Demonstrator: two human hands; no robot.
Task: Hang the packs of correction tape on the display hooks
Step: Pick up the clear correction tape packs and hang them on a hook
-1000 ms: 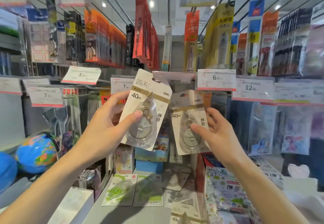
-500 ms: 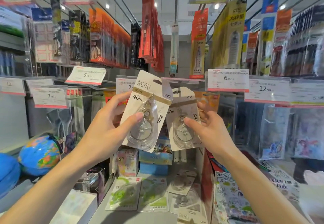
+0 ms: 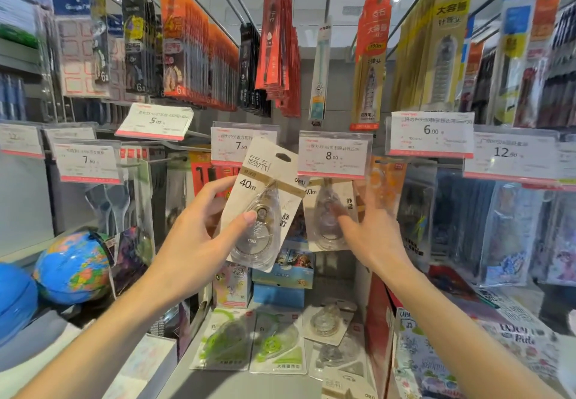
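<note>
Task midway, by look: left hand [image 3: 190, 242] pinches pack [image 3: 261, 205], thumb on blister, not yet hung. Pack tilted, long axis leaning right, hang-hole up near 7.90 tag [image 3: 240, 146]. Right hand [image 3: 371, 233] blurred at second pack [image 3: 330, 211] under 8.00 tag [image 3: 333, 155]; grip unclear, hook hidden. More packs [image 3: 252, 342] lie flat on shelf.

The near pack of correction tape [image 3: 263, 205] is a beige card marked "40m" with a clear teardrop blister (hang hole at top), tilted to the right. The second, matching pack [image 3: 330, 214] is upright just beside it, its top hidden behind the "8.00" price tag [image 3: 334, 155].
</note>
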